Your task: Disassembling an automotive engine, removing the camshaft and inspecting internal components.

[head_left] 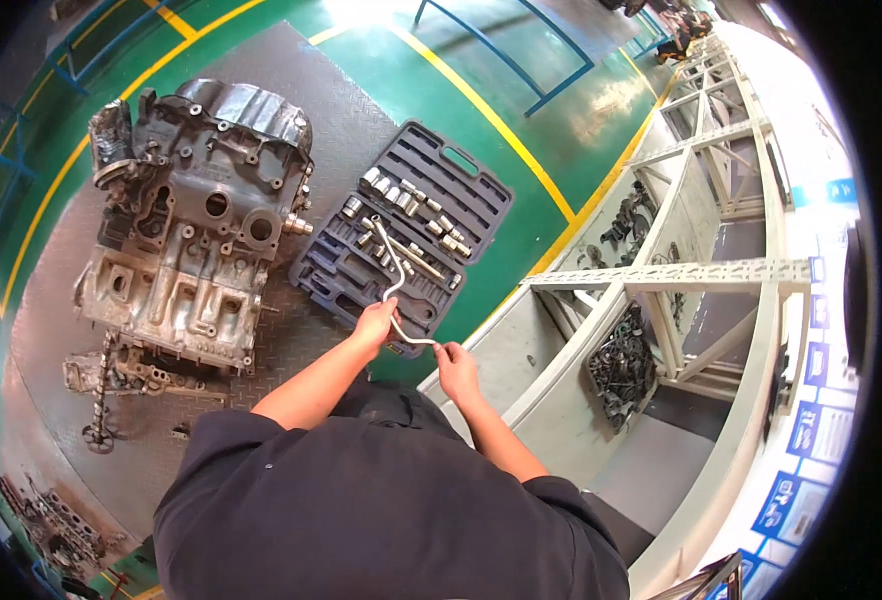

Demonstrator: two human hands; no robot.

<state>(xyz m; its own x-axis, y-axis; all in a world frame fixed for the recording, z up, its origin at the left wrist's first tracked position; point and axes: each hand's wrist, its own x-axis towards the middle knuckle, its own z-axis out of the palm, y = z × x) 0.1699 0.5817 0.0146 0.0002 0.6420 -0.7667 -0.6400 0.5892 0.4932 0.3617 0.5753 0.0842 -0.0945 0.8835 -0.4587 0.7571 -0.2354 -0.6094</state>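
A long silver speed brace (397,268) with a bent, crank-like shaft is held over an open socket set case (311,292). My left hand (376,324) wraps around its lower middle, and my right hand (456,370) pinches the near end. The far end of the brace lies over the case, above the rows of silver sockets (401,198). A long silver bar (421,262) rests in the case beside the brace. Just left of the case stands a large, greasy engine block (196,215), with open round ports and bolt holes.
Both case and engine sit on a dark metal plate (291,75). Along my right runs a pale metal rack (661,275), with dark engine parts (621,370) on its shelves. Another metal part (56,525) lies at the lower left. Blue rails (511,60) stand beyond.
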